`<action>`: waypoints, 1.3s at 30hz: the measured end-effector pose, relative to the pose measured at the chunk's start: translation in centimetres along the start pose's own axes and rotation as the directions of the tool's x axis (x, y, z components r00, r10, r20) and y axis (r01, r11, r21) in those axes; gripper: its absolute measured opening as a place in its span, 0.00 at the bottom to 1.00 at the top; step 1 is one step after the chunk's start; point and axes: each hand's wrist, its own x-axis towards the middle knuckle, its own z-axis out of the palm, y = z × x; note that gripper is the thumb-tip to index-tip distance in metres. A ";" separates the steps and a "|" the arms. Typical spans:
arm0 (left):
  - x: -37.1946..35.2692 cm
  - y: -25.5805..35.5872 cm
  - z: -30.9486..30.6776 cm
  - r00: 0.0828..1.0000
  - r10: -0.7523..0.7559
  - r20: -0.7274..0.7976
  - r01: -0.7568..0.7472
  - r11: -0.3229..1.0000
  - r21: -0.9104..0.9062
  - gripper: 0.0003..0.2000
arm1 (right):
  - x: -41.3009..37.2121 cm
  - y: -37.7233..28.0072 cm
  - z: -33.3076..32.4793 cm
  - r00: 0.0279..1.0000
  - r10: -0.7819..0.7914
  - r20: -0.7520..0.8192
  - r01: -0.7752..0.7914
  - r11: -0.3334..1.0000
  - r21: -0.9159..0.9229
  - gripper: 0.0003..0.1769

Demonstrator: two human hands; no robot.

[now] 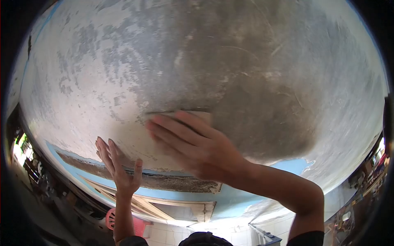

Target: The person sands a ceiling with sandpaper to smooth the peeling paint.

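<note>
My right hand (191,145) lies over a thin light-coloured sheet (204,117) and presses it against the patchy grey and white wall (262,110). Its fingers are blurred, pointing left, and only the sheet's upper and right edges show past them. Lower left, my left hand (119,166) is raised near the pale part of the wall, with fingers apart and nothing in it. Whether its fingertips touch the surface is hard to tell. Darker grey covers the wall right of my right hand.
Below the hands run a blue painted band (242,197), a rough dark ledge (180,183) and a wooden frame (154,208). A red plastic chair (140,225) stands at the lower left. Pale floor tiles (170,235) show at the bottom, and cluttered items sit at both sides.
</note>
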 end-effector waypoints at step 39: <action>1.6 -2.4 -1.3 0.998 0.045 0.045 -0.047 0.998 0.049 0.44 | -3.2 -0.2 0.6 0.992 -0.109 0.062 0.104 0.991 0.085 0.24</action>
